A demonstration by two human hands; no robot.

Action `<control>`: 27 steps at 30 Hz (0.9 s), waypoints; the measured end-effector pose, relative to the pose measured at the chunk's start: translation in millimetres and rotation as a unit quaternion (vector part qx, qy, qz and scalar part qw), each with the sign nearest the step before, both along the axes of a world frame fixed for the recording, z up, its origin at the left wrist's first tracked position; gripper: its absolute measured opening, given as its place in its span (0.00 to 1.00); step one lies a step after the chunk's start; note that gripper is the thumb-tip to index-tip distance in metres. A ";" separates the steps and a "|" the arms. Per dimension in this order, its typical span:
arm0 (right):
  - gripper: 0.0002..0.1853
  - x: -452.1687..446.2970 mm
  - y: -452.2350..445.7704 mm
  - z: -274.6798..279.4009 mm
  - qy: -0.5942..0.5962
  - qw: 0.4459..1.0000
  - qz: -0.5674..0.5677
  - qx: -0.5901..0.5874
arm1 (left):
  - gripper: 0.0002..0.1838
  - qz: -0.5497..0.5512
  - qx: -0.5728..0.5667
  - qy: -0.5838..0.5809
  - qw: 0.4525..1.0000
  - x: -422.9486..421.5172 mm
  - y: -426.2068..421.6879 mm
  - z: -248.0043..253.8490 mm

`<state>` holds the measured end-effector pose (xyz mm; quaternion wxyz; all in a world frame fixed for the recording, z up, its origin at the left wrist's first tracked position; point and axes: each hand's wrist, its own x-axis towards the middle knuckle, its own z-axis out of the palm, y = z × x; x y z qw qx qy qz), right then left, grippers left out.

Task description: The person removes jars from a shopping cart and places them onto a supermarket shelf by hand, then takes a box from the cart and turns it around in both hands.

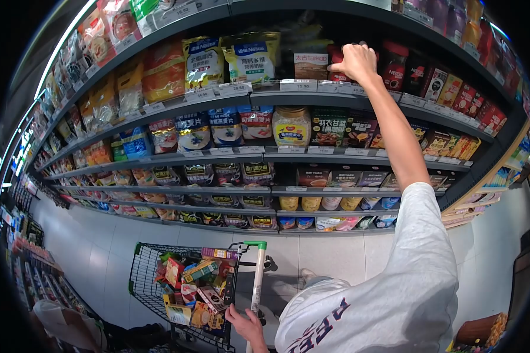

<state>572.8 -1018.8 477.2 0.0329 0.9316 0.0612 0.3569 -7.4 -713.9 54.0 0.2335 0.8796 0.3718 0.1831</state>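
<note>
My right arm stretches up to a shelf, where my right hand (358, 63) is closed over a red package (337, 57); the hand covers most of it. Left of it stands a Taikoo box (311, 63), and to the right is a red Nescafé jar (394, 65). Low down, my left hand (245, 325) is by the handle end of a shopping cart (140, 276), its fingers loosely apart and nothing visible in them. Whether it touches the cart's rim I cannot tell. Boxes and packets, including a green box (199, 270), are piled in the cart.
Price-tagged shelves (218, 154) curve across the view, stocked with bags, jars and boxes. Nestlé milk powder bags (252, 59) stand left of my reach. Pale floor tiles (330, 250) lie below. Another person (65, 320) is at the lower left.
</note>
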 end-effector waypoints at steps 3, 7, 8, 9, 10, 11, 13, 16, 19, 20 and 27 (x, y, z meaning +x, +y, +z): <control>0.30 -2.3 2.8 1.6 0.013 1.000 -0.001 -0.014 | 0.30 0.000 -0.003 0.004 1.000 -0.8 0.4 -2.4; 0.32 -1.4 0.2 5.8 0.022 0.999 0.005 -0.049 | 0.30 0.003 -0.016 0.016 1.000 -0.1 0.5 -0.9; 0.33 -1.1 -0.1 10.3 0.017 0.999 0.007 -0.038 | 0.30 0.005 -0.019 0.020 1.000 0.7 0.0 0.5; 0.34 0.3 -0.3 15.0 0.012 0.999 0.008 -0.028 | 0.30 0.007 -0.022 0.024 0.999 1.2 -0.7 2.8; 0.34 6.4 -4.8 19.3 0.003 1.000 0.017 -0.019 | 0.30 0.009 -0.025 0.029 0.999 2.1 -1.4 4.5; 0.30 10.8 -5.7 28.1 0.020 1.000 0.013 0.003 | 0.30 0.010 -0.025 0.028 0.999 2.9 -2.0 5.4; 0.25 22.3 -10.0 41.3 0.032 0.999 0.013 0.034 | 0.30 0.011 -0.022 0.027 0.999 3.5 -2.9 7.0; 0.28 44.7 -9.8 55.7 0.105 0.994 -0.028 0.006 | 0.30 0.002 0.011 0.015 1.000 2.6 -1.8 0.0; 0.40 90.4 -10.6 62.4 0.175 0.982 -0.075 -0.010 | 0.30 0.007 0.010 0.018 1.000 3.8 -2.6 0.9; 0.41 103.6 -12.7 59.6 0.183 0.981 -0.067 -0.020 | 0.30 0.011 0.005 0.023 1.000 4.3 -2.5 0.8; 0.41 109.5 -8.4 55.2 0.212 0.975 -0.019 -0.063 | 0.31 0.024 -0.002 0.031 0.999 5.9 -5.0 1.9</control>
